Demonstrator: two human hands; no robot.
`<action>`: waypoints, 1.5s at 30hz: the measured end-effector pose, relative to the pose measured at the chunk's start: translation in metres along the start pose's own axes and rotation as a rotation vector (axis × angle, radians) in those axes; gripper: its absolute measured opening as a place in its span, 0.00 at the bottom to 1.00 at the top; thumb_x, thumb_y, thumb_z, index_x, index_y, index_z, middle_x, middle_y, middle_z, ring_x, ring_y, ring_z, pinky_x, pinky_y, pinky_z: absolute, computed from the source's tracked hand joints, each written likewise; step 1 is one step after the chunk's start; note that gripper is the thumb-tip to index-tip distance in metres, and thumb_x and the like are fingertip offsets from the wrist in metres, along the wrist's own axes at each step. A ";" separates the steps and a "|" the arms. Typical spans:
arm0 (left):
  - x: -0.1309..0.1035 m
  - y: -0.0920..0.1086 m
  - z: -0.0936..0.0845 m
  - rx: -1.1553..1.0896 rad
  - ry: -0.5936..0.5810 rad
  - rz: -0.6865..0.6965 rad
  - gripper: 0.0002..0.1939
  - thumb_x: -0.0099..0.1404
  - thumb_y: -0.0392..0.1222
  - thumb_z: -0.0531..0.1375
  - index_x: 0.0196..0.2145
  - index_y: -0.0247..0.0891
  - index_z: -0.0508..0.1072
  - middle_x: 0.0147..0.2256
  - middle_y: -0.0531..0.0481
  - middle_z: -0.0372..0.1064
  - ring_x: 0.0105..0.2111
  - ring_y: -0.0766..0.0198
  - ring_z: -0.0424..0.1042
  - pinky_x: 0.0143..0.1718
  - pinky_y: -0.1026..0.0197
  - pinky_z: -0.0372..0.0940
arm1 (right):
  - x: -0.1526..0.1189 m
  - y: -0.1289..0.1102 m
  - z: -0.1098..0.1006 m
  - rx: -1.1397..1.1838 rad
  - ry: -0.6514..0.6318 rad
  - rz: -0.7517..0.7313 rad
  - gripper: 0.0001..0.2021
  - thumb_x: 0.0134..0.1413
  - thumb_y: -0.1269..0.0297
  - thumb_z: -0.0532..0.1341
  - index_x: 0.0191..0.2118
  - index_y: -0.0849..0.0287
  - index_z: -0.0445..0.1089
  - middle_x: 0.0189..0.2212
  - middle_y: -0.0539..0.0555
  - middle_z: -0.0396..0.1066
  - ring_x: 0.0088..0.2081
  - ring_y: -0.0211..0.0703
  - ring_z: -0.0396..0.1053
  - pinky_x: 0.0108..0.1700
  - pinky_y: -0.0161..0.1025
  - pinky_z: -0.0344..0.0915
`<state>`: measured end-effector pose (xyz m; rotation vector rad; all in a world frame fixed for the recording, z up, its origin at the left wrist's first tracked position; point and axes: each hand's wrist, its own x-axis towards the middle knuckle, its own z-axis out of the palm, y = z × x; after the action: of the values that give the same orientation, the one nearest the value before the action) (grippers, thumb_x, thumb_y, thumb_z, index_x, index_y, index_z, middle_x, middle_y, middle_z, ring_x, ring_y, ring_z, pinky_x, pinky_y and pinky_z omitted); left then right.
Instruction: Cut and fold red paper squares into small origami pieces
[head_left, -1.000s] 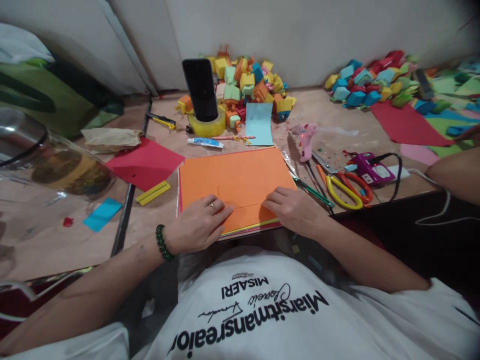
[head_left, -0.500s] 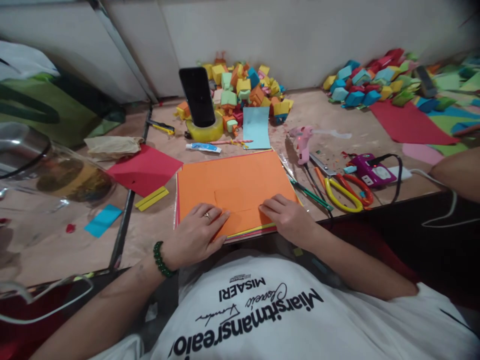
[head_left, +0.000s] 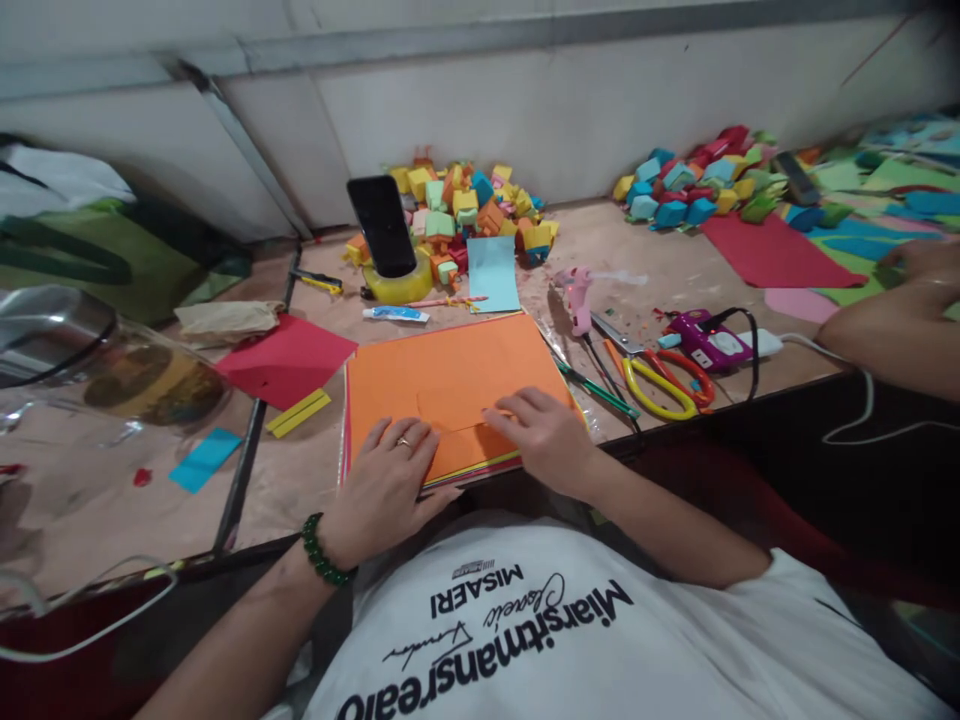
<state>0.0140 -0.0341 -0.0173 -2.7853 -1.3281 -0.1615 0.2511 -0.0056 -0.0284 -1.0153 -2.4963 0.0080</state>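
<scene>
A stack of coloured paper sheets with orange on top lies at the table's front edge. On it rests a smaller orange paper piece, with a crease or edge line running across it. My left hand, wearing a ring and a green bead bracelet, lies flat over the piece's left end, its thumb along the stack's near edge. My right hand presses its fingertips on the piece's right end, fingers stretched out; its thumb is hidden.
Right of the stack lie a green-handled tool, scissors, a pink glue gun and a purple power socket. Behind stand a phone and folded paper pieces. A glass jar is left; another person's arm is right.
My right hand has slid a little leftward along the small orange piece, nearer my left hand. The left hand stays about in place. The camera view has tilted up and shifted right.
</scene>
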 end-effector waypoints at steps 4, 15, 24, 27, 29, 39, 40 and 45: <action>0.008 0.009 -0.001 0.038 0.034 0.028 0.36 0.66 0.64 0.48 0.55 0.27 0.69 0.42 0.34 0.72 0.44 0.45 0.67 0.49 0.43 0.59 | 0.003 -0.006 0.023 -0.032 -0.106 -0.070 0.13 0.61 0.72 0.55 0.49 0.62 0.69 0.42 0.59 0.71 0.43 0.49 0.61 0.43 0.44 0.62; -0.006 0.003 -0.001 0.005 0.047 -0.053 0.28 0.70 0.56 0.45 0.51 0.33 0.72 0.48 0.35 0.71 0.48 0.46 0.68 0.53 0.42 0.58 | -0.060 0.046 -0.010 -0.128 0.037 0.432 0.13 0.59 0.73 0.54 0.47 0.57 0.70 0.44 0.58 0.71 0.46 0.51 0.63 0.46 0.45 0.61; 0.072 -0.015 -0.008 -0.002 -0.108 -0.084 0.41 0.59 0.60 0.61 0.61 0.29 0.59 0.56 0.30 0.62 0.55 0.42 0.62 0.55 0.45 0.59 | -0.074 0.062 -0.015 -0.315 0.083 0.714 0.07 0.59 0.63 0.58 0.38 0.60 0.71 0.35 0.58 0.72 0.40 0.53 0.66 0.40 0.44 0.62; 0.086 -0.017 -0.009 -0.055 -0.224 -0.115 0.43 0.56 0.62 0.63 0.60 0.30 0.61 0.51 0.33 0.66 0.50 0.45 0.66 0.51 0.49 0.62 | -0.086 0.066 -0.018 -0.295 0.119 0.758 0.07 0.60 0.65 0.56 0.41 0.60 0.69 0.38 0.59 0.72 0.42 0.52 0.68 0.41 0.44 0.63; 0.089 -0.019 -0.010 -0.090 -0.250 -0.138 0.42 0.55 0.64 0.63 0.58 0.32 0.63 0.47 0.36 0.67 0.48 0.45 0.67 0.48 0.49 0.63 | -0.096 0.067 -0.025 -0.257 0.175 0.786 0.08 0.61 0.65 0.55 0.44 0.60 0.68 0.40 0.58 0.73 0.42 0.52 0.69 0.40 0.43 0.64; 0.089 -0.024 -0.001 -0.366 -0.145 -0.172 0.30 0.49 0.62 0.67 0.39 0.37 0.65 0.38 0.45 0.66 0.37 0.53 0.68 0.38 0.51 0.65 | -0.088 0.055 -0.045 0.066 0.333 0.590 0.06 0.61 0.66 0.54 0.41 0.55 0.68 0.37 0.57 0.73 0.41 0.51 0.72 0.40 0.45 0.68; 0.089 -0.023 0.000 -0.397 -0.140 -0.170 0.29 0.49 0.61 0.66 0.38 0.37 0.64 0.37 0.46 0.66 0.36 0.54 0.68 0.38 0.52 0.65 | -0.086 0.055 -0.043 0.078 0.323 0.591 0.06 0.61 0.66 0.54 0.41 0.55 0.68 0.36 0.57 0.73 0.41 0.52 0.71 0.40 0.45 0.68; 0.085 -0.022 0.002 -0.473 -0.111 -0.177 0.23 0.53 0.56 0.65 0.36 0.39 0.63 0.36 0.48 0.67 0.35 0.56 0.67 0.39 0.52 0.64 | -0.077 0.059 -0.031 0.124 0.271 0.544 0.05 0.60 0.67 0.56 0.39 0.56 0.68 0.34 0.56 0.72 0.38 0.49 0.71 0.39 0.43 0.66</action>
<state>0.0507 0.0454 -0.0098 -3.0814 -1.7673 -0.3801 0.3514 -0.0187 -0.0407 -1.4960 -1.8934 0.1763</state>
